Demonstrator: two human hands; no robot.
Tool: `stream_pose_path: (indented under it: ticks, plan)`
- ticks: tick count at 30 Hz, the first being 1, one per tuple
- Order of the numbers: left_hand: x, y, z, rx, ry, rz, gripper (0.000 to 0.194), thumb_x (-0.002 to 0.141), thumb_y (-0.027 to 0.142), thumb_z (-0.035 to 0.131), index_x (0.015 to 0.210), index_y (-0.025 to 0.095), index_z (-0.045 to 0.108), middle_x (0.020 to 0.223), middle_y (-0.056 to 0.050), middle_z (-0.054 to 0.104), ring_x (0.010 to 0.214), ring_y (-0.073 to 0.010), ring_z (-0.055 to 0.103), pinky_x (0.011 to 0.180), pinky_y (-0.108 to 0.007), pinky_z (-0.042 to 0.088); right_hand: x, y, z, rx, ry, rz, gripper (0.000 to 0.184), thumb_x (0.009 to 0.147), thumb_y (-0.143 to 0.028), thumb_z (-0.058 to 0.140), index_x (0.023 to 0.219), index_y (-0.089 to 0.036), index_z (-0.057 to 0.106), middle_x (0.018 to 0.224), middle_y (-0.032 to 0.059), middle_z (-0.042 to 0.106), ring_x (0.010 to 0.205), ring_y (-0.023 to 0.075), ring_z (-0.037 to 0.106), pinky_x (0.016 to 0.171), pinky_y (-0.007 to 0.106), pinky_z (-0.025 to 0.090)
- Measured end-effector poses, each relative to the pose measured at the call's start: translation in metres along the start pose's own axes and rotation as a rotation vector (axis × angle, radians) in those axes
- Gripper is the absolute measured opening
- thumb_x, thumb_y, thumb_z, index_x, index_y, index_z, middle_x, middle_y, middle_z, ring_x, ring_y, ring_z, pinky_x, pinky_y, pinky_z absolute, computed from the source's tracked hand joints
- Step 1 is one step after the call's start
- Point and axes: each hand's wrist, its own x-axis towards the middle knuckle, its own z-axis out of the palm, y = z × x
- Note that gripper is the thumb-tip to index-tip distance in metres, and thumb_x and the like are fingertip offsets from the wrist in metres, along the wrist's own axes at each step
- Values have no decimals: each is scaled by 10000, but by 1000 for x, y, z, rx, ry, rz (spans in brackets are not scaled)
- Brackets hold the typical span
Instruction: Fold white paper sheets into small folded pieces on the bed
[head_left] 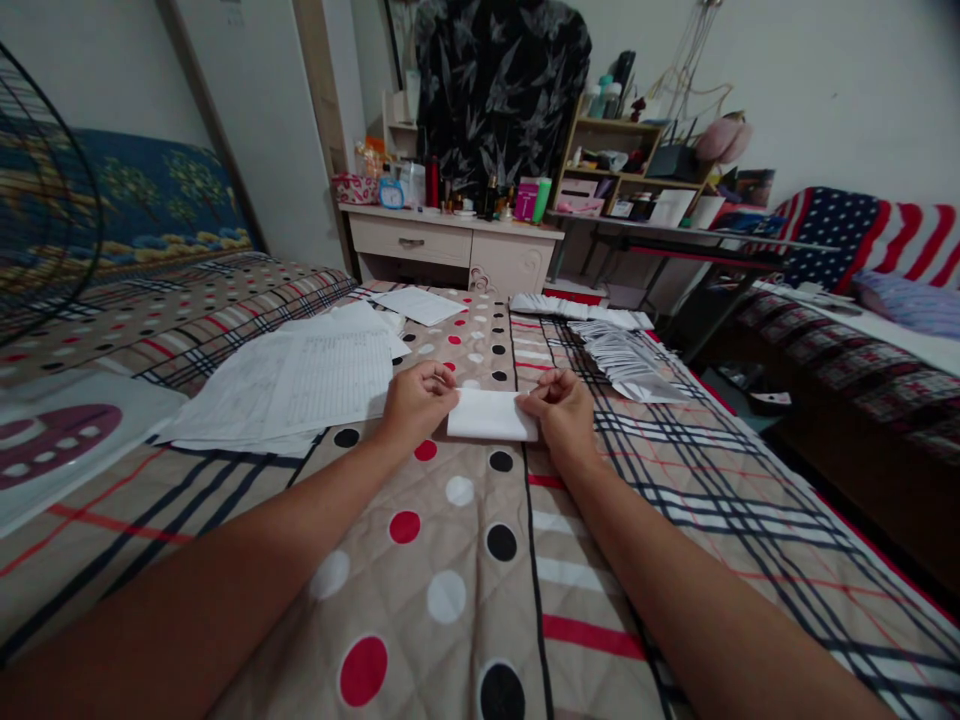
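Between my two hands a folded white sheet of paper (491, 416) is held just over the dotted, checked bedspread (480, 560). My left hand (421, 400) pinches its upper left corner between thumb and fingers. At the upper right corner, my right hand (562, 412) is closed on it in the same way. Left of my left hand lies a spread stack of written or printed papers (300, 375). Beyond my right hand, a fanned row of folded paper strips (626, 360) rests on the bed.
Behind the stack lies another sheet (420, 304); a second row of folded papers (577, 310) is at the far right. A plastic bag (75, 440) lies at left, near a fan (45, 190). A white cabinet (450, 250) stands past the bed, and a second bed (862, 330) at right.
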Motion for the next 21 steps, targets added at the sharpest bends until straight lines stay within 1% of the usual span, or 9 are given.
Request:
stream_pose_path:
  ticks: [2, 5, 6, 8, 12, 15, 17, 19, 21]
  plan:
    - [1, -1, 0, 188, -32, 79, 113, 596, 127, 603, 701, 163, 624, 604, 0, 629, 549, -139, 584, 517, -227, 406, 4, 4, -1, -220, -55, -30, 290, 543, -158, 657, 755, -215, 467, 555, -80, 512, 501, 110, 468, 516, 233, 335]
    - [1, -2, 2, 450, -85, 179, 134, 625, 113, 575, 690, 178, 673, 601, -9, 645, 570, -155, 594, 563, -258, 419, 7, 4, -1, -606, -135, -118, 207, 569, -139, 608, 731, -211, 501, 587, -59, 535, 543, 118, 483, 537, 240, 307]
    - [1, -2, 3, 521, -102, 207, 142, 636, 112, 576, 690, 185, 684, 612, -13, 653, 584, -161, 596, 578, -268, 420, 7, 3, -1, -703, -161, -137, 186, 586, -139, 595, 736, -212, 514, 594, -54, 544, 554, 122, 488, 540, 242, 299]
    - [-2, 0, 4, 639, -141, 261, 153, 662, 108, 577, 694, 197, 698, 650, -24, 672, 619, -175, 597, 608, -290, 419, 6, -1, 0, -826, -186, -149, 156, 617, -141, 574, 749, -216, 535, 602, -46, 562, 567, 128, 497, 539, 247, 284]
    - [-7, 4, 7, 844, -214, 357, 168, 727, 99, 569, 725, 201, 702, 792, -58, 686, 734, -215, 600, 714, -356, 416, 2, -6, 2, -936, -206, -175, 145, 654, -130, 557, 765, -220, 584, 670, -19, 625, 630, 144, 542, 545, 253, 277]
    - [-10, 6, 10, 944, -199, 430, 171, 756, 87, 563, 767, 208, 684, 895, -79, 648, 898, -259, 575, 779, -402, 398, 0, -5, 2, -970, -218, -207, 153, 673, -124, 549, 773, -222, 609, 723, -5, 655, 679, 157, 564, 553, 255, 281]
    - [-10, 6, 11, 970, -187, 509, 198, 769, 64, 548, 797, 215, 672, 1009, -87, 620, 1018, -277, 530, 812, -418, 383, -1, -4, 3, -979, -223, -216, 144, 686, -126, 545, 765, -225, 616, 722, -8, 657, 677, 158, 565, 553, 256, 282]
    - [-9, 5, 12, 970, -239, 578, 225, 792, 43, 517, 831, 210, 662, 1065, -85, 606, 1060, -269, 507, 832, -417, 375, -1, -3, 3, -979, -225, -217, 139, 692, -123, 542, 749, -224, 619, 711, -11, 656, 668, 155, 565, 553, 256, 286]
    - [-7, 3, 11, 942, -333, 593, 216, 829, 53, 489, 865, 193, 649, 1028, -78, 619, 1022, -245, 530, 832, -398, 381, -1, -3, 3, -974, -224, -214, 139, 690, -116, 542, 735, -221, 622, 708, -11, 658, 672, 154, 568, 555, 254, 292]
